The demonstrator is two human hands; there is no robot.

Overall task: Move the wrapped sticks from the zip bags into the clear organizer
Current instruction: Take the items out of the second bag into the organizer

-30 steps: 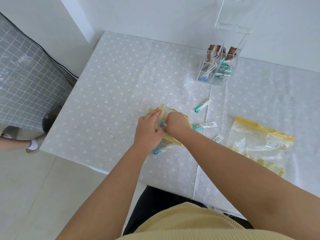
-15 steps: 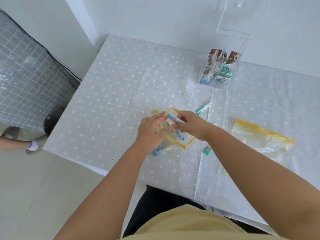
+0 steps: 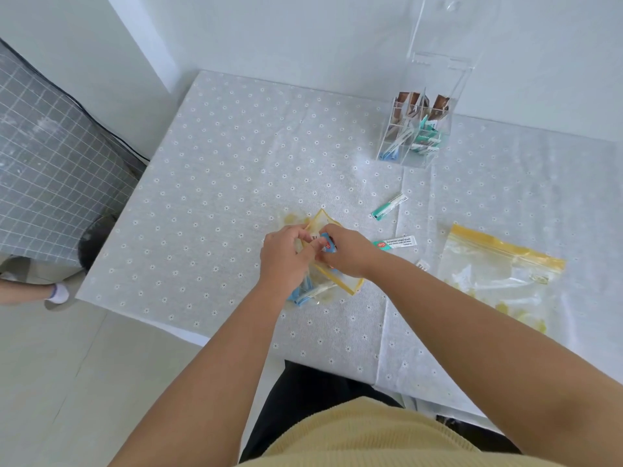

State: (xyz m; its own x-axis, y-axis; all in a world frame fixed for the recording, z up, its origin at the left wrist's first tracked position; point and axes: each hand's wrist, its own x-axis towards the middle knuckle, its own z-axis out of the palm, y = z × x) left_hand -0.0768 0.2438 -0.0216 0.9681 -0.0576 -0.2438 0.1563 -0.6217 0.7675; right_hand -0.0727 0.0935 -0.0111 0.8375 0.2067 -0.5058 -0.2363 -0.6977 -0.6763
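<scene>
The wrapped sticks (image 3: 308, 293) that matter now sit inside the near zip bag (image 3: 340, 281), which lies on the table (image 3: 219, 183) right under both hands. Blue ends of several sticks show through the plastic at the bag's near-left corner, so their long axes seem to run from near-left toward the yellow-edged mouth at the far right. The left hand (image 3: 286, 257) grips the bag's mouth edge, fingers curled over the plastic. The right hand (image 3: 347, 252) pinches a blue-ended stick (image 3: 327, 246) at the opening, fingertips almost touching the left hand's. The two hands are pressed close together over the bag.

The clear organizer (image 3: 416, 133) stands far and to the right, well apart from the hands, with sticks already upright or leaning in its compartments. It lies on the right hand's side, so that hand looks the better one to carry the stick over while the left keeps the bag steady.

Two loose sticks lie on the table between the hands and the organizer: a green-ended one (image 3: 389, 206) farther off and a longer one (image 3: 394, 243) just right of the right hand. A second zip bag (image 3: 499, 274) lies flat at the right and looks nearly empty.
</scene>
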